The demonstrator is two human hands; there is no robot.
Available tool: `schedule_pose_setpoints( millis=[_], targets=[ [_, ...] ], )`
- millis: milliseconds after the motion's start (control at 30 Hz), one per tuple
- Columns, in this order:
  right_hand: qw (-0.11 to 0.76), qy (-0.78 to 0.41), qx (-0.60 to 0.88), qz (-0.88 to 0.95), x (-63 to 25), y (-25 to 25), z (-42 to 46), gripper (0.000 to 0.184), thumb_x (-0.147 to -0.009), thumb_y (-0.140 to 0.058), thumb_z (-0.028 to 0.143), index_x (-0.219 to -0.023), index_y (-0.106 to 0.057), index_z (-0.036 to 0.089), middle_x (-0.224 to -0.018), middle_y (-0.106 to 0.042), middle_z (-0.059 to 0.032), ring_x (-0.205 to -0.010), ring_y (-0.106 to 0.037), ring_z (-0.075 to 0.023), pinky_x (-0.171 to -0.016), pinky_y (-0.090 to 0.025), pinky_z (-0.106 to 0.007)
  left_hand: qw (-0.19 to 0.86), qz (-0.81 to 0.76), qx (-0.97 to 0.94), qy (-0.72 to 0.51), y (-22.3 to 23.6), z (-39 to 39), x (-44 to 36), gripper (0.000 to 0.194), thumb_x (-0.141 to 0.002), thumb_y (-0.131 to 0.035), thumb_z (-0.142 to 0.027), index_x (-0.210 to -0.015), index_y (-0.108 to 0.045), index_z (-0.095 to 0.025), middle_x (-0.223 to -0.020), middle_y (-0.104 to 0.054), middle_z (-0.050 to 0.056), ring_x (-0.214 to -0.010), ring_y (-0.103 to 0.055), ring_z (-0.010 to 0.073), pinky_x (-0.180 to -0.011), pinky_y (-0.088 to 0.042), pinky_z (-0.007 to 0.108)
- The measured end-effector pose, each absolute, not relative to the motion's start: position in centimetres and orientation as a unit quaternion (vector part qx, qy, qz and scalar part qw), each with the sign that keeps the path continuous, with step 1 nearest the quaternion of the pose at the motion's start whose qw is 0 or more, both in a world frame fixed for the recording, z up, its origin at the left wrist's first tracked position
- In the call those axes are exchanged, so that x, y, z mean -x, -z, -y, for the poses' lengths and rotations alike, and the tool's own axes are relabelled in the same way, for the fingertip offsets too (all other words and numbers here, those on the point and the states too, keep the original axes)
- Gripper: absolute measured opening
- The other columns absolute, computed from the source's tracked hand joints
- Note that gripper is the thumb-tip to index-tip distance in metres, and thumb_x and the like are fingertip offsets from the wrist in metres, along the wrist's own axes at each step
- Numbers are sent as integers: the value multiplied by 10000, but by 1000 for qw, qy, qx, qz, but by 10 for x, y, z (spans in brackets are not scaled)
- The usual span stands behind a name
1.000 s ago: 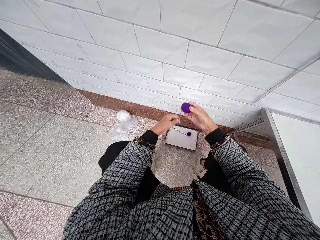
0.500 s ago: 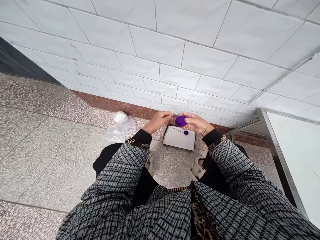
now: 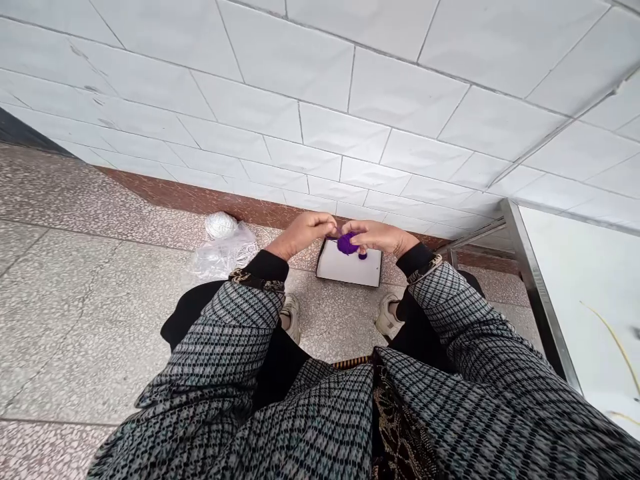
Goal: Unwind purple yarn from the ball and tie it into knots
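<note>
In my right hand (image 3: 377,236) I hold a small ball of purple yarn (image 3: 346,243) by its right side, fingers closed around it. My left hand (image 3: 310,231) is close by on the left, thumb and fingertips pinched on the purple strand that runs to the ball. Below both hands a shallow box with a white inside (image 3: 345,270) lies on the floor. A second, smaller dark purple yarn ball (image 3: 363,255) rests in it, partly covered by my right fingers.
Left of the box sit a ball of white yarn (image 3: 221,225) and a crumpled clear plastic bag (image 3: 225,255). A tiled wall (image 3: 345,140) rises just ahead. At the right stands a metal-edged white table (image 3: 565,267) with a yellow strand (image 3: 613,337) on it. My shoes flank the box.
My right hand has brought the purple ball down and left, close to my left hand, and turned it. My left hand keeps its pinch on the strand. The view has shifted slightly.
</note>
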State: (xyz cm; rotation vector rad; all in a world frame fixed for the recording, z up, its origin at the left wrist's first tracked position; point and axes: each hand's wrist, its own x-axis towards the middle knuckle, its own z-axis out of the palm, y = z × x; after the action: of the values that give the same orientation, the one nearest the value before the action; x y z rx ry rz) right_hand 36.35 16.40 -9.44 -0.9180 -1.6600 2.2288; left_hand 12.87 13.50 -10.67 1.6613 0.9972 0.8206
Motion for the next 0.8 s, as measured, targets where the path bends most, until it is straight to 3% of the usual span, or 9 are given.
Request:
schedule_pose_setpoints(
  millis=[167, 300, 400, 467, 533, 600, 667, 733, 800],
  targets=[
    [310, -793, 231, 470, -361, 82, -163, 620, -703, -935, 440, -1081, -503, 207, -908, -651, 9, -682, -607, -102, -610, -515, -221, 501, -413, -690, -320, 113, -135, -134, 372, -867, -572, -522, -761, -593, -166, -700, -515, -1, -674, -457, 143, -686, -372, 277],
    [456, -665, 353, 476, -358, 83, -168, 450, -776, -839, 309, -1028, -473, 236, -1020, -619, 6, -775, -601, -97, -723, -537, -233, 520, -360, -739, -231, 115, -129, -147, 401, -875, -562, -538, -768, -638, -159, -703, -564, 10, -669, -483, 147, -679, -382, 275],
    [342, -572, 474, 575, -362, 88, -167, 302, -769, -744, 112, -947, -521, 211, -953, -601, 2, -759, -544, -108, -681, -500, -228, 512, -343, -758, -212, 109, -128, -148, 406, -886, -570, -531, -784, -682, -154, -734, -629, 26, -712, -540, 165, -717, -412, 284],
    [191, -608, 455, 622, -368, 89, -162, 265, -757, -734, 82, -923, -560, 192, -861, -599, 2, -736, -539, -124, -628, -481, -230, 497, -370, -743, -254, 105, -131, -143, 393, -872, -592, -527, -801, -688, -153, -772, -660, 37, -747, -568, 176, -747, -432, 293],
    [110, -700, 355, 610, -374, 88, -156, 283, -762, -772, 151, -965, -577, 182, -853, -613, 3, -708, -565, -125, -600, -495, -239, 490, -408, -709, -303, 105, -136, -139, 388, -843, -622, -539, -800, -670, -157, -786, -668, 44, -769, -582, 187, -765, -454, 300],
    [161, -765, 266, 563, -376, 86, -155, 413, -751, -843, 271, -1034, -552, 188, -916, -637, 3, -716, -603, -120, -613, -530, -244, 488, -435, -681, -331, 109, -139, -138, 384, -823, -636, -549, -785, -648, -167, -772, -657, 41, -762, -575, 188, -756, -465, 301],
    [284, -767, 245, 520, -375, 86, -157, 528, -736, -892, 364, -1056, -502, 208, -963, -643, 6, -751, -627, -116, -655, -554, -240, 490, -437, -681, -322, 115, -139, -144, 386, -825, -628, -554, -780, -644, -172, -741, -630, 28, -724, -543, 175, -711, -450, 285],
    [387, -716, 292, 502, -371, 89, -162, 486, -792, -865, 354, -1030, -461, 226, -974, -632, 10, -766, -623, -106, -688, -560, -230, 502, -408, -711, -276, 119, -136, -152, 404, -836, -612, -562, -777, -664, -166, -722, -617, 20, -695, -523, 161, -680, -429, 270],
    [409, -637, 387, 527, -367, 94, -165, 360, -851, -790, 228, -997, -461, 227, -945, -609, 16, -732, -590, -92, -655, -533, -208, 517, -365, -743, -220, 118, -132, -157, 424, -847, -601, -567, -771, -685, -158, -725, -637, 24, -705, -545, 159, -695, -439, 264]
  ],
)
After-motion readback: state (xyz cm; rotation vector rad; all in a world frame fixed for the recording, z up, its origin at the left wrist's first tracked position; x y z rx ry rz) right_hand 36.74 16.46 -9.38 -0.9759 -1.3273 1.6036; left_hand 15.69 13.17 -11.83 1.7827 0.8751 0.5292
